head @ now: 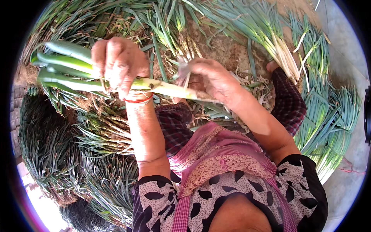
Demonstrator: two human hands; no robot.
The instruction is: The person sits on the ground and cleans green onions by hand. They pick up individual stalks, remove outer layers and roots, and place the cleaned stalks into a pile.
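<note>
A green onion stalk (168, 89) lies level before me, its green leaves to the left and its pale end to the right. My left hand (120, 65) is closed around it where the leaves begin; a red string circles that wrist. My right hand (213, 79) is blurred at the pale end, its fingers bent around or against the stalk, with thin peeled outer skin beside the fingertips. Whether these fingers grip the stalk or only the skin cannot be told. Stripped leaf scraps (262, 94) lie on the ground beyond my right hand.
Cleaned white-stemmed green onions (285, 58) lie at the upper right, above stacked green bunches (321, 116). Unpeeled onions with dirty stems (116, 130) lie at the left, beside large dark bundles (49, 139). More unpeeled ones (188, 43) rest on the soil ahead. My bent legs flank the scraps.
</note>
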